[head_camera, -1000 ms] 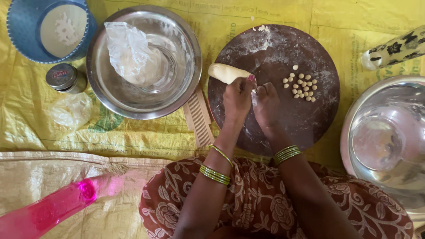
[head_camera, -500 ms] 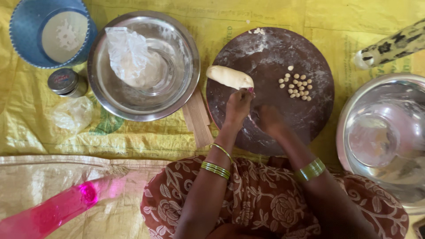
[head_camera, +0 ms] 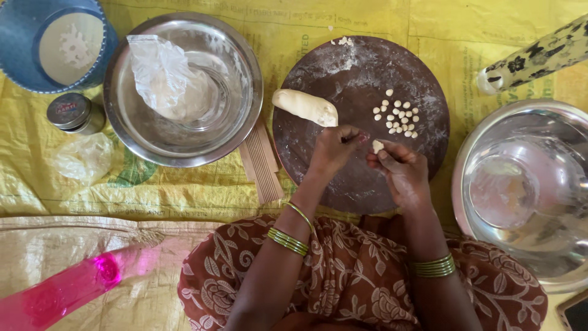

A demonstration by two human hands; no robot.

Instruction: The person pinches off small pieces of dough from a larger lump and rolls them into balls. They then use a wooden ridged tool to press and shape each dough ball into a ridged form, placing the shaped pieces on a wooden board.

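Note:
A round dark wooden board (head_camera: 343,178) dusted with flour lies in front of me. On it rests a roll of pale dough (head_camera: 304,106) at the upper left and a cluster of several small dough balls (head_camera: 397,117) at the right. My left hand (head_camera: 334,149) is curled over the board just below the roll, fingers closed together. My right hand (head_camera: 401,170) sits beside it and pinches a small piece of dough (head_camera: 378,146) at its fingertips. Both wrists wear green and gold bangles.
A steel bowl (head_camera: 131,129) with a plastic bag inside stands left of the board. A second steel bowl (head_camera: 474,147) sits at the right. A blue basket (head_camera: 15,37), a small jar (head_camera: 73,113), wooden sticks (head_camera: 262,162), a patterned rolling pin (head_camera: 539,55) and a pink bottle (head_camera: 67,288) lie around.
My hands have separated slightly and shifted right on the board. My right hand now shows a small dough piece at its fingertips. The dough roll stays put.

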